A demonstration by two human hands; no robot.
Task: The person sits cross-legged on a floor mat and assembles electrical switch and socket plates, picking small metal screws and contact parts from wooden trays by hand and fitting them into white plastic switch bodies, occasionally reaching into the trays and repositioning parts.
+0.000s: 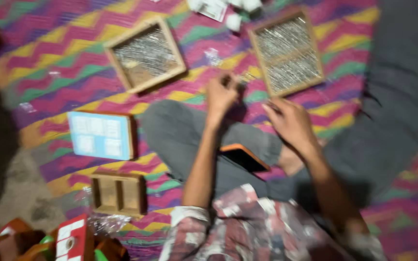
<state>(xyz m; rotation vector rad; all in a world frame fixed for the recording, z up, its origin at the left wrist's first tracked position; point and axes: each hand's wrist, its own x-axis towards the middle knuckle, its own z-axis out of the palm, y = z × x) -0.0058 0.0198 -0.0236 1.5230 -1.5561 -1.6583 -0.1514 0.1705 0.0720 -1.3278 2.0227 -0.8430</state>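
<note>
Checked sleeves and crossed legs are seen nearest the lens, with both hands raised over a zigzag mat.

An orange-edged phone (244,157) is balanced on the grey-trousered knee. The left hand (221,94) is curled shut, apparently on a small item that is blurred beyond telling; the right hand (291,123) is held loosely half open, and its contents cannot be told. Just beyond the fingers a wooden tray of shiny pieces (287,52) is laid, its near edge close to the right hand. A second filled tray (145,54) is set well apart to the left. A pale blue rectangular card (100,135) and an empty two-compartment tray (117,194) are placed left of the knee. Red and white cartons (73,239) are stacked at the bottom left corner. Bare mat (64,63) is left between the trays.
</note>
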